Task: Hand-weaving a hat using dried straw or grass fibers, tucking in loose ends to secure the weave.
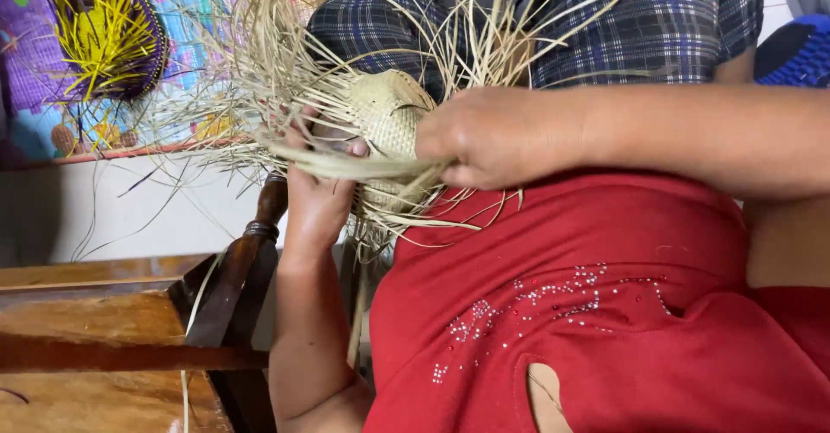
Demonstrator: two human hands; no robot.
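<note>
A small, partly woven pale straw piece (389, 113) with a domed middle rests against my plaid-covered lap (380, 22). Long loose straw strands (259, 61) fan out from its edge to the left and upward. My left hand (320, 200) comes up from below and grips the piece's lower left edge, thumb over a flat bundle of strands (346, 163). My right hand (501, 135) reaches in from the right and pinches the same bundle against the piece's right side. A red top (596, 312) fills the lower right.
A dark turned wooden post (251, 251) and a brown wooden furniture surface (95, 312) lie at the lower left. A round yellow and purple woven item (108, 31) sits at the upper left on colourful cloth. A blue object (800, 53) shows at the upper right.
</note>
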